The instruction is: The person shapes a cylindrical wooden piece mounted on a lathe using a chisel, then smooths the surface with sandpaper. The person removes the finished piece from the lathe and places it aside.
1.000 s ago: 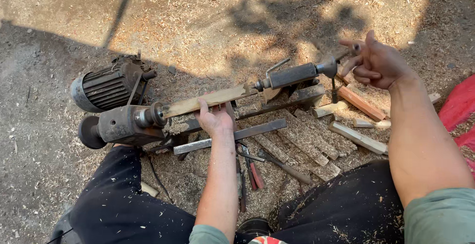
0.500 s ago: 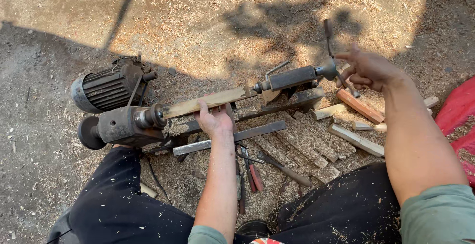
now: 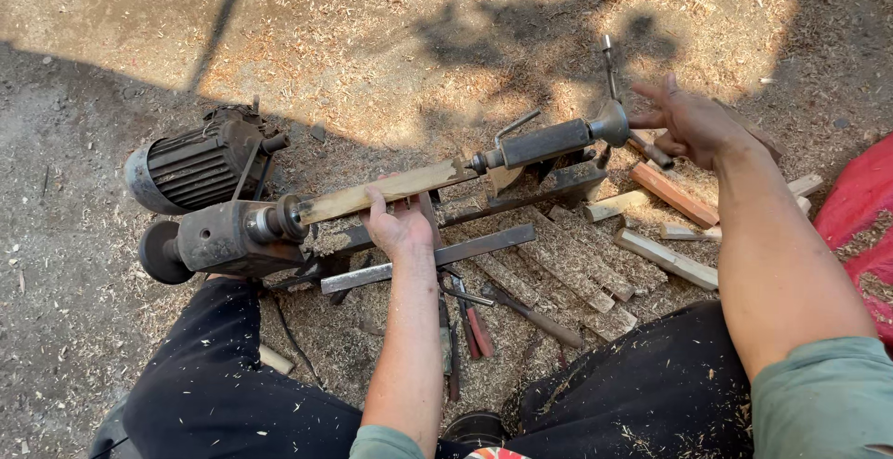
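**Wooden blank held between lathe centres, one hand on the wood, one at the crank**

Pale wood is what I see first: a long square-edged wooden blank (image 3: 386, 191) lies slanted across the middle of my view, its lower-left end meeting the grey headstock (image 3: 233, 236) and its upper-right end meeting the dark tailstock barrel (image 3: 544, 143). My left hand (image 3: 398, 222) is wrapped over the blank from the near side, fingers curled over its top edge, grasping it close to its middle. My right hand (image 3: 693, 124) is up at the far end of the tailstock, fingers spread and loose, not clenched; it sits just beside the crank handle (image 3: 609, 64) that stands upright above the funnel-shaped end. Whether the palm actually touches the crank's lower arm I cannot tell, since the hand covers that spot.

Behind the headstock rests a ribbed electric motor (image 3: 191, 166). Below the blank, a flat steel bar (image 3: 437, 256) runs roughly parallel to it. Near my knees lie several hand tools (image 3: 474, 324), one with a red grip. To the right, short wood offcuts (image 3: 670, 194) are scattered on the ground, which is covered in sawdust (image 3: 372, 40). A red cloth (image 3: 860, 199) shows at the right edge. My legs, in dark trousers flecked with shavings, frame the lower part of the view.
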